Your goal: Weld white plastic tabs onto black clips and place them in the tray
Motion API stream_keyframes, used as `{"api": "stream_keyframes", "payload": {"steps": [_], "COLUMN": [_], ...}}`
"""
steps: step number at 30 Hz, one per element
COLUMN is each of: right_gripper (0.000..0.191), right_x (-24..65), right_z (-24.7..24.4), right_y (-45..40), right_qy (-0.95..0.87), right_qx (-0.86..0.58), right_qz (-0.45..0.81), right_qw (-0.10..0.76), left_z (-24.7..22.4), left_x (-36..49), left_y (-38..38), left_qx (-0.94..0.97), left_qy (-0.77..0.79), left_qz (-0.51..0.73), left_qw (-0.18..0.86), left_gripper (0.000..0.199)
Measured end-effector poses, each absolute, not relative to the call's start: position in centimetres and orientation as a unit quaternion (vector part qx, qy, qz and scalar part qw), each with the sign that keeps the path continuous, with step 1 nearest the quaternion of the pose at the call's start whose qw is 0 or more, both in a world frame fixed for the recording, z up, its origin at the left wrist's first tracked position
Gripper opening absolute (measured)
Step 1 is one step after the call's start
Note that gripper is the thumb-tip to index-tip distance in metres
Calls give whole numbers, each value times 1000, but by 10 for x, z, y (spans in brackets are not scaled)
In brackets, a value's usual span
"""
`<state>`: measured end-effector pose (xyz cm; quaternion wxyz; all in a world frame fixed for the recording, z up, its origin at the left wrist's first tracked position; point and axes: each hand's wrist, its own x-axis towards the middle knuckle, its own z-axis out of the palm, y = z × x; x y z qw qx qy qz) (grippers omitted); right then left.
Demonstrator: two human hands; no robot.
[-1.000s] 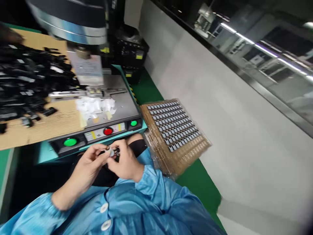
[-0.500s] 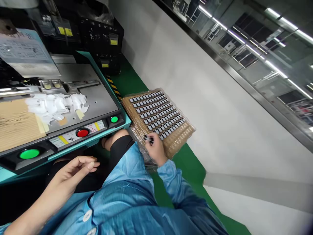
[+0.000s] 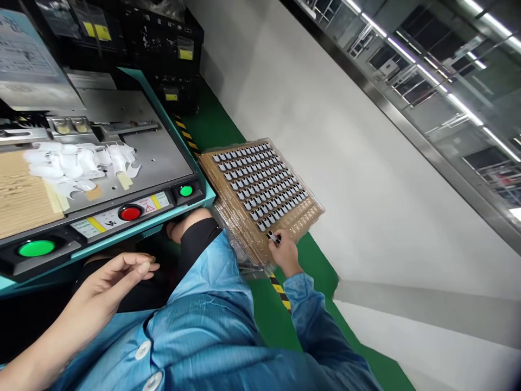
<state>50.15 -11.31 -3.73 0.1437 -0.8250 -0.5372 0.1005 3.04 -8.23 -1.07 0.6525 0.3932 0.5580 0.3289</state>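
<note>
one part pinched in right hand: steady level at tray beneath, with left hand half-curled, seemingly empty.

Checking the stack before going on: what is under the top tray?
Under the top tray, the edges of more trays show, with clear plastic alongside. Whatever those trays hold is covered.

On the right there is a plain pale wall, and along its upper edge runs a dark metal ledge. Beyond the ledge, rows of bright tube lights are visible. The floor is green, with black-and-yellow striped tape. Black bins with yellow labels are stacked against the wall.
</note>
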Motion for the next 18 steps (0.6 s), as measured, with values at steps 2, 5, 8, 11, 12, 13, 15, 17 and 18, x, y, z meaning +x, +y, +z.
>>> {"api": "stream_keyframes", "payload": {"steps": [2, 5, 8, 11, 12, 13, 15, 17, 18], "right_gripper": [24, 21, 23, 33, 35, 36, 37, 35, 34], "right_x": [499, 499, 503, 509, 511, 513, 515, 515, 515], "right_z": [-39, -42, -44, -44, -43, -43, -44, -46, -47], "right_y": [-110, -109, -110, -109, -108, -107, -102, -97, -95], "right_qy": [-544, -563, -569, -555, -555, -557, -569, -580, -583], "right_qx": [-822, -810, -806, -817, -818, -817, -809, -802, -799], "right_qz": [90, 74, 50, 36, 32, 27, 16, 14, 19], "right_qw": [141, 146, 156, 152, 150, 147, 146, 146, 143], "left_z": [-11, -10, -8, -7, -7, -7, -6, -6, -6], "left_x": [31, 31, 32, 33, 33, 33, 34, 35, 36], "left_y": [-82, -82, -82, -81, -80, -80, -80, -81, -81], "left_qx": [396, 401, 413, 425, 428, 431, 437, 437, 437], "left_qy": [555, 556, 557, 558, 558, 559, 561, 563, 563], "left_qz": [331, 331, 326, 322, 322, 323, 324, 324, 324], "left_qw": [652, 648, 642, 636, 634, 631, 625, 622, 623], "left_gripper": [55, 55, 55, 55, 55, 55, 55, 55, 55]}}
